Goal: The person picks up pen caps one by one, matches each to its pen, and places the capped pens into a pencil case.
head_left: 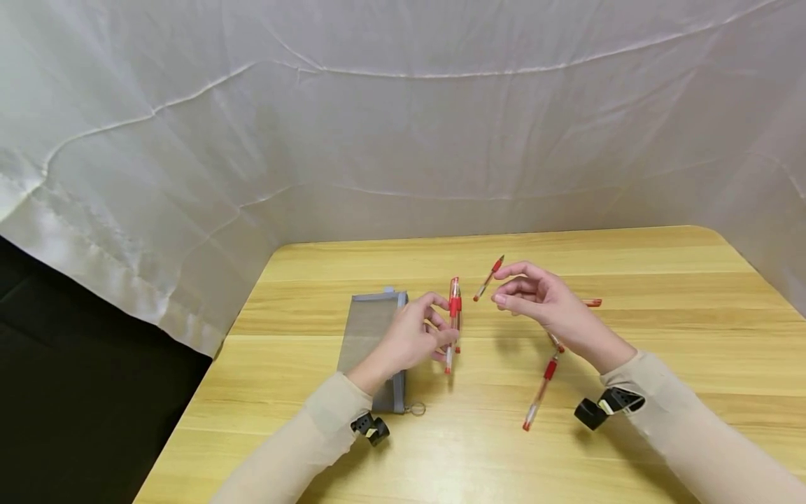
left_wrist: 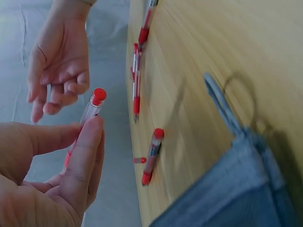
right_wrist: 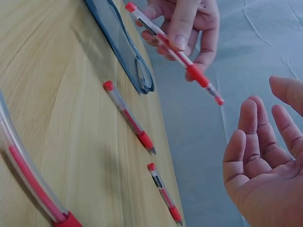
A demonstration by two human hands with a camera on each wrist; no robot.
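My left hand (head_left: 441,329) pinches a red pen (head_left: 453,308) between thumb and fingers and holds it just above the wooden table (head_left: 661,329). The same pen (right_wrist: 189,71) points its tip toward my right hand (right_wrist: 260,156). That right hand (head_left: 513,287) hovers a little to the right, palm turned in, fingers relaxed and holding nothing. Several other red pens lie loose on the table: one (head_left: 488,278) beyond the right hand's fingers, one (head_left: 540,392) below the right wrist, one (head_left: 592,302) behind it. The left wrist view shows the held pen (left_wrist: 92,106) and the right hand (left_wrist: 57,80) beyond it.
A grey mesh pencil case (head_left: 368,336) with a zip ring lies flat under my left forearm. White cloth (head_left: 403,140) walls the back and sides. The table's left edge (head_left: 220,364) drops to a dark floor. Small black cameras (head_left: 604,406) sit on both wrists.
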